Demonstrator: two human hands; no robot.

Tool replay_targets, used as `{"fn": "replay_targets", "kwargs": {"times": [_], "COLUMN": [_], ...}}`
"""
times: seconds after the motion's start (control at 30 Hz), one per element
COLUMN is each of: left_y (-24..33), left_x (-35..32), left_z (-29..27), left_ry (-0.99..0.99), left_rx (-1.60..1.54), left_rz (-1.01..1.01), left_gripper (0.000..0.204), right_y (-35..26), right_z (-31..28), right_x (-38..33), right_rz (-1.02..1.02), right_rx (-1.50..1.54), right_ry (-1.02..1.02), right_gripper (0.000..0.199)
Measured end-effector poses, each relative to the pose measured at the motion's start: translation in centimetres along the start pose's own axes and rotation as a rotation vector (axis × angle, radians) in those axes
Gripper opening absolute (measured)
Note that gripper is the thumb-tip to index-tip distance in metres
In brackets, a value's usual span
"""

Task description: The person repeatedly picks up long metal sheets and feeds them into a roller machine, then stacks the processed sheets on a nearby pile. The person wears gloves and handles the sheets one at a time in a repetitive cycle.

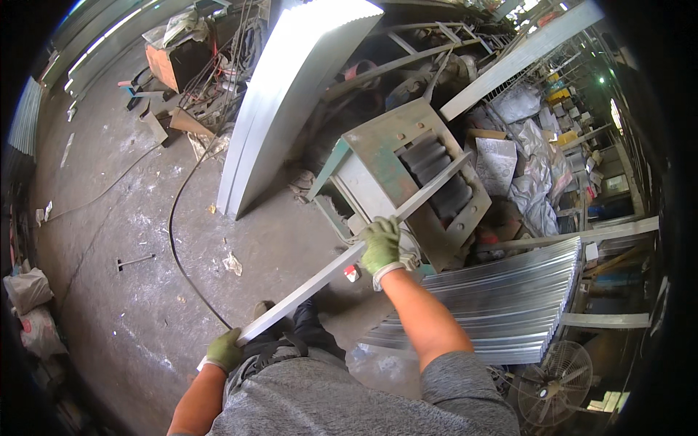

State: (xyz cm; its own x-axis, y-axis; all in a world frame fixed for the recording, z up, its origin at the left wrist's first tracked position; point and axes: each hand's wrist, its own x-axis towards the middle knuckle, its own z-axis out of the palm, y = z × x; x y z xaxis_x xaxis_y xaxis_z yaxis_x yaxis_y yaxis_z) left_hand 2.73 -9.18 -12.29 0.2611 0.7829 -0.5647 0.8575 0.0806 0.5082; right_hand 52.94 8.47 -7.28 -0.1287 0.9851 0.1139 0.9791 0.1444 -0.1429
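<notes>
A long, narrow pale metal bar (302,292) runs slantwise in front of my body, from low left to upper right. Near its lower end my left hand (225,349), in a green glove, is closed around it. Farther up, my right hand (381,245), gloved the same way, grips the bar from above. The bar's far part passes over a green-and-grey machine (396,163) with dark ribbed rollers (435,174) in its opening. Whether the bar rests on the machine, I cannot tell. The fingertips of my left hand are partly hidden.
A tall stack of bright metal sheets (273,109) stands ahead. Corrugated sheets (494,301) lie to the right, near a standing fan (550,385). A black cable (174,240) crosses the concrete floor. A small metal T-shaped tool (136,261) lies left. Scrap and plastic bags (534,171) crowd the right.
</notes>
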Motion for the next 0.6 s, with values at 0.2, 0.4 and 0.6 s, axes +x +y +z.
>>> {"fn": "replay_targets", "kwargs": {"times": [0.2,0.4,0.6], "left_y": [-11.6,-10.0,-1.2], "left_x": [-6.1,-4.7,0.3], "left_z": [0.7,-0.2,-0.6], "left_ry": [0.091,0.088,0.042], "left_rx": [0.012,0.066,0.051], "left_rz": [-0.117,-0.057,0.0], "left_gripper": [0.039,0.026,0.024], "right_y": [-11.0,-10.0,-1.5], "right_z": [3.5,2.9,0.5], "right_x": [-2.1,-2.4,-1.6], "right_rz": [-0.059,-0.018,0.042], "right_rx": [0.045,0.063,-0.093], "right_ry": [-0.006,0.0,0.013], "right_gripper": [0.023,0.018,0.016]}}
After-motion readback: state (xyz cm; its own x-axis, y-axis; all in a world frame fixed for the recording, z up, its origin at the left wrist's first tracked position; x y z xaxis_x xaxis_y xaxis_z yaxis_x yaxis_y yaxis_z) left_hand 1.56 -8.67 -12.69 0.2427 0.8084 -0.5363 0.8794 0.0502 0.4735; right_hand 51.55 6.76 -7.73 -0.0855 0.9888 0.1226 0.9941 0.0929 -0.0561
